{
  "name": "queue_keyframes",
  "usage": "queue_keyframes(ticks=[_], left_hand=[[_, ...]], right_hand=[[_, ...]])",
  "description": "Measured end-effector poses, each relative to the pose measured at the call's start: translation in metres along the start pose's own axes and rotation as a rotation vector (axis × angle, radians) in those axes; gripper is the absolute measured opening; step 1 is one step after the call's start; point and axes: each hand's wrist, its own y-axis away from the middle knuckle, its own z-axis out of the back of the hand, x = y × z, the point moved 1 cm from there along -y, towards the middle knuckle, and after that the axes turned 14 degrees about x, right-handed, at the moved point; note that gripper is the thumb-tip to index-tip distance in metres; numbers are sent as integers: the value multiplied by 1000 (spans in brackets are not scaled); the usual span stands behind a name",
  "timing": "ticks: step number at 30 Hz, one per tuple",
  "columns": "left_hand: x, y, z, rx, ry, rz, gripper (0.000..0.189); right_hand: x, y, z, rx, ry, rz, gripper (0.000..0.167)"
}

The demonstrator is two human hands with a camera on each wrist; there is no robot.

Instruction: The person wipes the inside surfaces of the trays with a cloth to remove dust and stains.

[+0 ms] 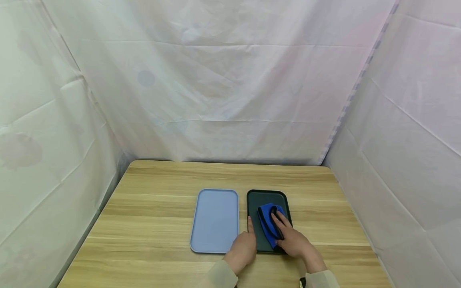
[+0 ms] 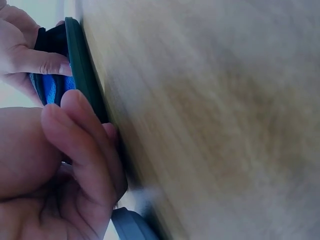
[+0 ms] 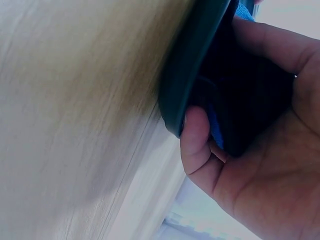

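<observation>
A blue cloth [image 1: 267, 225] with black trim lies folded on the dark green tray [image 1: 264, 197]. My right hand [image 1: 293, 240] grips it from above near the tray's right side, fingers spread over it. In the right wrist view the cloth [image 3: 245, 95] bunches under the palm between thumb and fingers, and the little finger touches the tray's rim [image 3: 172, 95]. My left hand [image 1: 244, 246] stretches its index finger along the tray's left edge, the other fingers bent in. In the left wrist view those bent fingers hold nothing.
A light blue tray [image 1: 216, 220] lies just left of the dark green one, close by my left hand. Both are on a wood-grain table [image 1: 151, 216]. Pale cloth curtains [image 1: 230, 100] enclose the back and both sides.
</observation>
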Motion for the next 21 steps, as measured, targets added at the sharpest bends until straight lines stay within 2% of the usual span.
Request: queue_keyframes(ticks=[4,11,21], left_hand=[[0,-1,0,23,27,8,89],[-1,1,1,17,12,-7,88],[-2,0,1,29,21,5,87]], right_hand=[[0,-2,2,-1,-3,-14,84],[2,-6,5,-27,-6,-25,86],[1,-12,9,-31,-6,-27,86]])
